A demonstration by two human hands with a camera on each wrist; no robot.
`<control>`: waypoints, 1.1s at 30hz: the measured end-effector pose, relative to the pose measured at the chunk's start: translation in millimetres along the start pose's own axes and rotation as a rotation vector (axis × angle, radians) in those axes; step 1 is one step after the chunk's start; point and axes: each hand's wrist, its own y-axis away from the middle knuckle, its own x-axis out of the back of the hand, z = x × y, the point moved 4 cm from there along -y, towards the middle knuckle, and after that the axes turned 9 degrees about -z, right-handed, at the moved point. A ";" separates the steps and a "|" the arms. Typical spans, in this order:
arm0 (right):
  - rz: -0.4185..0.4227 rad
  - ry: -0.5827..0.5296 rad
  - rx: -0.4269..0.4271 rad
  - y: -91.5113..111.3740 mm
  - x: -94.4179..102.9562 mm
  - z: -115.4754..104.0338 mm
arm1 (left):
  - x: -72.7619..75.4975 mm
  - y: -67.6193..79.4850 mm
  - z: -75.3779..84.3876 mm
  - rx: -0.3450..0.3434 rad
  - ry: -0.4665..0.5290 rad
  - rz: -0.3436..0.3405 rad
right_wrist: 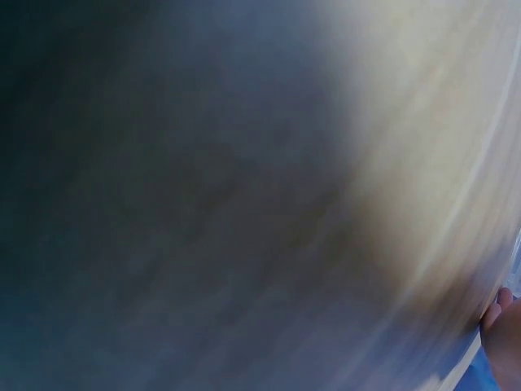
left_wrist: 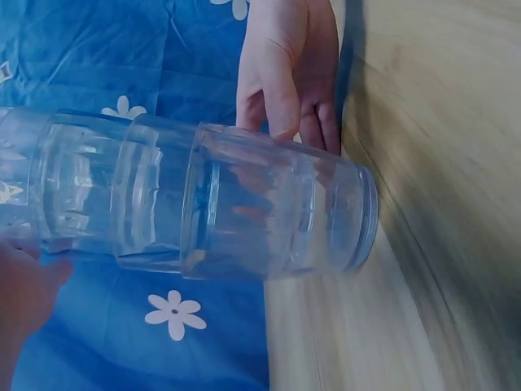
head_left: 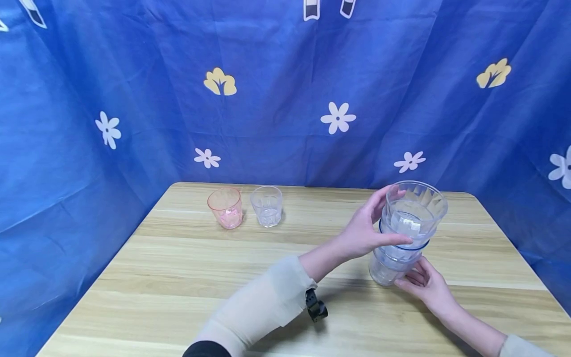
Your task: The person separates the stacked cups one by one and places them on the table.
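Note:
A tall stack of nested clear plastic cups (head_left: 412, 218) stands at the right of the table, one of them with a blue rim (head_left: 415, 246). My left hand (head_left: 363, 232) holds the upper part, thumb along the near side and fingers around the far side. Low on the stack, my right hand (head_left: 430, 289) grips the bottom cup (head_left: 380, 273). In the left wrist view, some right-hand fingers show through that cup's clear wall (left_wrist: 244, 236). The right wrist view is mostly blurred, with part of the right hand (right_wrist: 506, 342) at its edge.
Toward the back left of the wooden table (head_left: 178, 277) stand a pink-tinted clear cup (head_left: 228, 213) and a colourless clear cup (head_left: 268, 210), side by side. A blue cloth (head_left: 276, 124) with flower prints hangs behind the table and along both sides.

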 end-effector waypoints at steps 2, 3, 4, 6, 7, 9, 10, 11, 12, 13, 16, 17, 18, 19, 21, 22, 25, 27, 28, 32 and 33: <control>-0.004 -0.004 0.006 -0.6 -0.3 -0.5 | -0.9 -0.5 -1.2 -0.008 0.012 0.010; -0.005 -0.004 0.007 -0.9 -0.6 -0.9 | -1.1 -0.7 -2.0 -0.011 0.015 0.013; -0.007 -0.007 0.009 -1.0 -0.9 -1.3 | -1.4 -1.0 -2.7 -0.015 0.022 0.015; -0.006 -0.005 0.007 -1.1 -1.3 -2.0 | -1.7 -1.4 -3.8 -0.019 0.016 0.020; -0.006 -0.005 0.005 -1.1 -1.4 -2.0 | -1.9 -1.6 -4.1 -0.022 0.015 0.022; 0.000 0.001 0.001 -0.7 -1.2 -2.3 | -2.5 -2.2 -4.4 -0.025 0.013 0.023; 0.004 -0.002 0.002 -0.4 -1.0 -2.0 | -2.9 -2.5 -4.0 -0.029 0.015 0.023; 0.009 -0.002 0.002 -0.3 -0.6 -1.9 | -3.2 -2.8 -3.3 -0.032 0.015 0.022; 0.013 -0.006 0.004 -0.3 -0.3 -1.8 | -3.5 -3.0 -2.0 -0.034 0.014 0.020; 0.016 -0.009 0.006 -0.2 0.0 -1.6 | -3.7 -2.7 1.8 -0.034 0.009 0.018; 0.023 -0.018 0.007 -0.5 0.6 -1.3 | -4.0 -0.8 15.3 -0.031 -0.005 0.011; 0.022 -0.014 0.004 -0.5 0.7 -1.3 | -3.9 0.1 19.4 -0.029 -0.006 0.012; 0.021 -0.010 -0.001 -0.4 0.7 -1.4 | -3.8 0.9 23.0 -0.026 -0.007 0.012; 0.020 -0.005 -0.005 -0.3 0.7 -1.5 | -3.6 1.4 25.5 -0.024 -0.007 0.013; 0.017 -0.006 -0.008 -0.6 0.5 -1.8 | -3.4 1.0 21.8 -0.025 0.003 0.017; 0.015 -0.003 -0.009 -0.6 0.5 -2.0 | -3.3 0.4 17.7 -0.026 0.009 0.020; 0.013 -0.004 -0.004 -1.5 0.6 -1.9 | -2.9 -2.1 3.5 -0.032 0.017 0.028; 0.011 -0.005 -0.003 -1.8 0.7 -1.4 | -2.6 -3.4 -4.3 -0.039 0.022 0.036; 0.010 -0.005 -0.004 -1.8 0.7 -1.2 | -2.1 -3.4 -4.8 -0.043 0.021 0.041; 0.012 -0.014 -0.007 -2.3 0.4 -0.6 | -0.3 -4.8 -1.1 -0.077 0.028 0.060; 0.012 -0.015 -0.007 -2.4 0.3 -0.5 | 0.3 -5.5 0.7 -0.086 0.031 0.063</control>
